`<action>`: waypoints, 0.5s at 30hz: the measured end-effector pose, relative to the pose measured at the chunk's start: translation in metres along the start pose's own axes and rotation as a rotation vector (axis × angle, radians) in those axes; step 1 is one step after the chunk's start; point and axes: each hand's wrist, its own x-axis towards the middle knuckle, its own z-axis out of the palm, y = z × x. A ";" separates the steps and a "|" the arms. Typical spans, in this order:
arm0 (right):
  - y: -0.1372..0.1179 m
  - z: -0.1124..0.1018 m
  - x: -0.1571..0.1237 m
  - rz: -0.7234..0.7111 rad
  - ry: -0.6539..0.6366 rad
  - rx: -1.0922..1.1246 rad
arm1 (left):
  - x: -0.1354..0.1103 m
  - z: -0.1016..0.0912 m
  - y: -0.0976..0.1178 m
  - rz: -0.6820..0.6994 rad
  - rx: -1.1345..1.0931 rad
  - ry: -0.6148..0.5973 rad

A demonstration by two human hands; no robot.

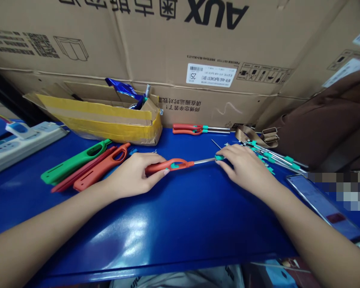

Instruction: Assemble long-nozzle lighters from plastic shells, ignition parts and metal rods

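My left hand (135, 174) is closed around the handle of an orange-red long-necked lighter (184, 164), its thumb along the near side. The lighter's metal tube (204, 161) points right. At the far end of that tube, the fingers of my right hand (240, 164) close on a small teal plastic piece (219, 157); the fingers partly cover it. Just beyond the right hand lies a pile of metal tubes with teal fittings (268, 155). Beside my left hand lie a green lighter casing (75, 162), a dark red casing (84, 170) and an orange casing (103, 166).
Red lighters with metal tubes (189, 129) lie at the back. An open cardboard box with yellow tape (108, 122) stands back left, near a white power strip (27, 140). A phone (324, 206) and a brown bag (324, 120) are at right. A large carton (156, 52) walls the rear.
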 end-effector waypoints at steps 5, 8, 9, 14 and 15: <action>0.002 -0.003 0.002 -0.113 0.038 0.096 | 0.000 0.002 0.003 0.005 -0.057 0.018; -0.009 -0.004 0.002 -0.218 0.049 0.174 | -0.001 0.006 0.007 0.038 -0.066 0.015; -0.014 -0.004 0.002 -0.254 0.050 0.200 | -0.002 0.008 0.009 0.057 -0.069 0.009; -0.031 0.001 -0.001 -0.414 0.034 0.257 | -0.007 0.020 0.018 0.075 -0.101 -0.002; -0.032 0.002 -0.001 -0.408 0.025 0.269 | -0.007 0.021 0.019 0.058 -0.107 0.000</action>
